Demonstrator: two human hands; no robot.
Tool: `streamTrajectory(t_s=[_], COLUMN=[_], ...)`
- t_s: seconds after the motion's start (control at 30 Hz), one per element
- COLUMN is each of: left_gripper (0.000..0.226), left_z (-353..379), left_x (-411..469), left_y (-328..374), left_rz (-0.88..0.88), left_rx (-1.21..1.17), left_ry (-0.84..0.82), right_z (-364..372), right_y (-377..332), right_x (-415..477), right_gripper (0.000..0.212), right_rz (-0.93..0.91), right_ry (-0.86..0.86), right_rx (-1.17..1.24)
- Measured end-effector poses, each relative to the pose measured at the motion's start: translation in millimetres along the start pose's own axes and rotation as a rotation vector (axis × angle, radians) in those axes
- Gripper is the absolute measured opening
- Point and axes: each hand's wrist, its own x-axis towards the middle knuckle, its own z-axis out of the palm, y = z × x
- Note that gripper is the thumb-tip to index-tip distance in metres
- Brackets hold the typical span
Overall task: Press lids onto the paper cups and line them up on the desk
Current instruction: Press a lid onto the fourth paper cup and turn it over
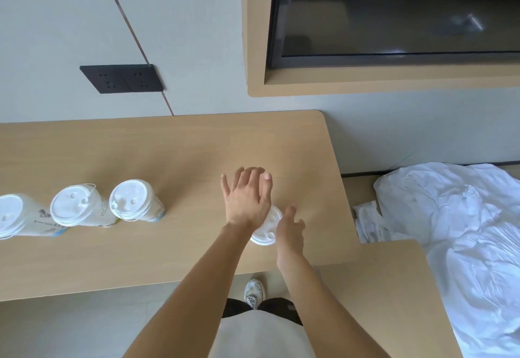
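Observation:
Three paper cups with white lids stand in a row on the left of the desk: one [11, 217] at the frame edge, one [76, 205] in the middle, one [133, 200] on the right. A fourth lidded cup [268, 226] stands near the desk's right end. My left hand [247, 197] lies flat over its lid with fingers spread. My right hand [289, 231] rests against the cup's right side, fingers loose and apart. Most of this cup's body is hidden under my hands.
The wooden desk [168, 155] ends at a rounded corner on the right. A lower wooden board [380, 287] adjoins it, with a bed of white sheets [450, 231] beyond. Wall sockets [121, 77] and a dark screen [394, 11] hang behind.

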Motion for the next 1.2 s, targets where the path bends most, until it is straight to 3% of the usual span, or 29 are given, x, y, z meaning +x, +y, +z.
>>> streamTrajectory(t_s=[0.1,0.2,0.37,0.5,0.63,0.73,0.87,0.93,1.03,1.2], left_gripper=[0.059,0.059,0.059,0.047,0.042,0.047,0.047,0.051,0.059,0.072], left_z=[-1.5,3.1,15.5,20.3,22.0,19.9,8.6,6.5,1.4,12.9], left_x=[-9.3,-22.4,-32.3,-26.2,-23.4,-17.2,-1.0,-2.2,-17.2,-39.6], left_y=[7.6,6.5,4.9,5.2,-1.8,-6.3,-6.3,-7.2,-9.4,-4.0], left_rz=[-0.292,-0.605,-0.828,-0.802,-0.732,-0.541,-0.292,-0.259,-0.437,-0.787], left_rx=[-0.092,-0.173,-0.233,-0.264,-0.250,-0.224,-0.266,-0.264,-0.302,-0.387], left_ry=[0.059,-0.007,-0.018,0.015,-0.012,-0.024,0.032,0.098,0.154,0.005], right_z=[-8.3,1.3,22.8,24.0,21.3,16.9,9.5,3.1,-6.9,3.9], right_y=[-19.1,-38.4,-34.5,-30.4,-30.2,-22.1,-5.1,-3.2,-11.6,-30.5], right_x=[7.2,11.1,18.5,23.2,20.2,15.1,6.0,6.3,7.9,6.4], right_gripper=[0.081,0.080,0.095,0.102,0.075,0.066,0.074,0.078,0.078,0.073], right_rz=[-0.216,-0.358,-0.410,-0.435,-0.425,-0.313,-0.098,-0.032,-0.149,-0.512], right_ry=[0.080,0.013,-0.077,-0.049,-0.042,-0.018,-0.027,-0.038,0.035,-0.046], right_rx=[-0.255,-0.377,-0.484,-0.480,-0.439,-0.292,-0.031,-0.027,-0.307,-0.610])
